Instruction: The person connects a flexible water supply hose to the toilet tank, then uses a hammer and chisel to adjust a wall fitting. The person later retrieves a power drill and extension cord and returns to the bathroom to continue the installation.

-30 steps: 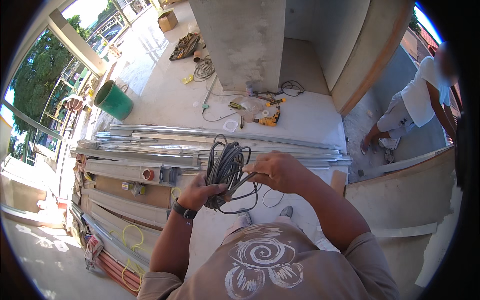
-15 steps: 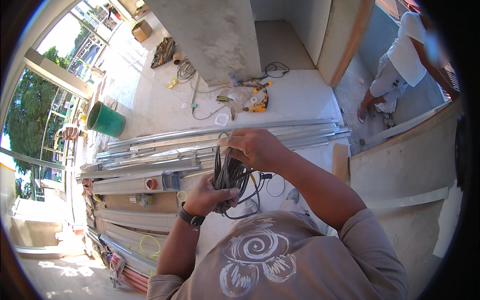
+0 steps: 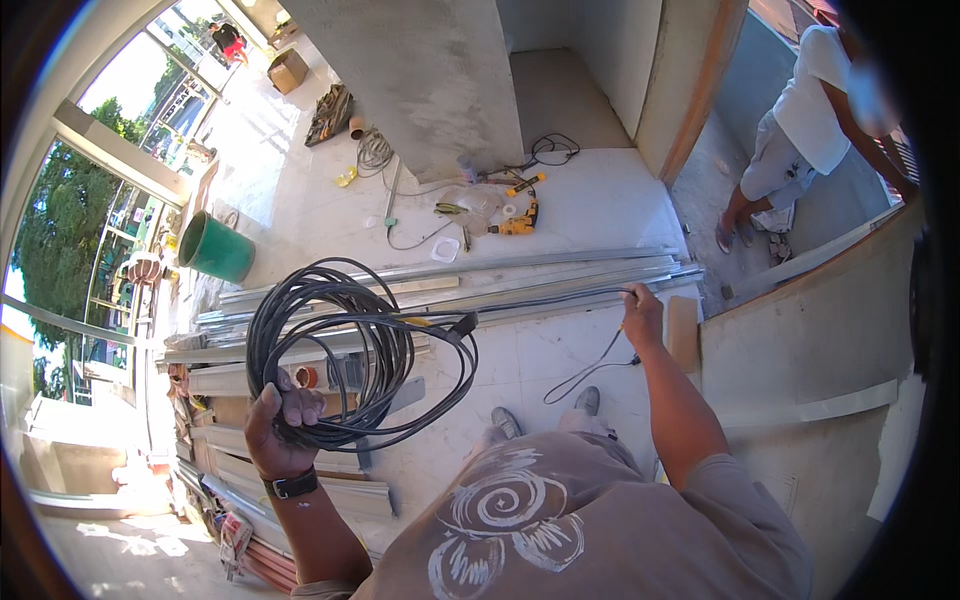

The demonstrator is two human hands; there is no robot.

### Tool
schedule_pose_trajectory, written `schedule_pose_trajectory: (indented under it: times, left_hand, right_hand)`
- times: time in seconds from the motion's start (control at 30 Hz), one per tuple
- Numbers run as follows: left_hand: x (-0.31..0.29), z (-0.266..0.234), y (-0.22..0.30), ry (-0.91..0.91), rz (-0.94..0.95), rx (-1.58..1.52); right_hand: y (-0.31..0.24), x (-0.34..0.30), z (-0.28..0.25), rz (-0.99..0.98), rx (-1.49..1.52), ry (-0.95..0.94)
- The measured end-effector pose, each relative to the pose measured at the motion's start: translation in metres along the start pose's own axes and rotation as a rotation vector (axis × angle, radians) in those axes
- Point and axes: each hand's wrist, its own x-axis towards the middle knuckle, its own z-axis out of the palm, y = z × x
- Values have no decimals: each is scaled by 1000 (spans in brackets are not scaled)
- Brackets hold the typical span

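A dark electrical cable hangs in wide loops from my left hand, whose fingers are closed round the bottom left of the coil. Out to the right, my right hand pinches a length of the same cable, stretched nearly level from the coil. A black plug shows at the coil's right side. Below my right hand a loose loop of cable dangles, with a small dark connector close to the wrist.
Long metal profiles lie across the floor ahead. Beyond them are a yellow drill and loose cords. A green bucket stands left. A person stands in the doorway at right; another person is far left.
My hands have moved apart, left hand leftward and right hand rightward. The bunched cable has spread into wide loops, with one length drawn out between the hands.
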Motion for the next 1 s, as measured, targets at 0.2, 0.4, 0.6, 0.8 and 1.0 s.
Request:
schedule_pose_trajectory:
  times: [0.2,0.4,0.6,0.8,1.0]
  left_hand:
    - [1,-11,13,206,64,-24]
    - [11,-8,-14,310,37,-113]
    - [28,-13,-56,399,23,54]
    - [34,-6,-101,240,-115,453]
    - [30,24,-108,-168,-358,489]
  right_hand:
    - [53,12,-28,-76,23,234]
    - [11,7,-5,330,406,-6]
    - [-116,-50,-22,3,-354,-966]
    - [-253,-78,-52,-319,-312,-1242]
    - [-321,-63,-29,-677,-209,-1272]
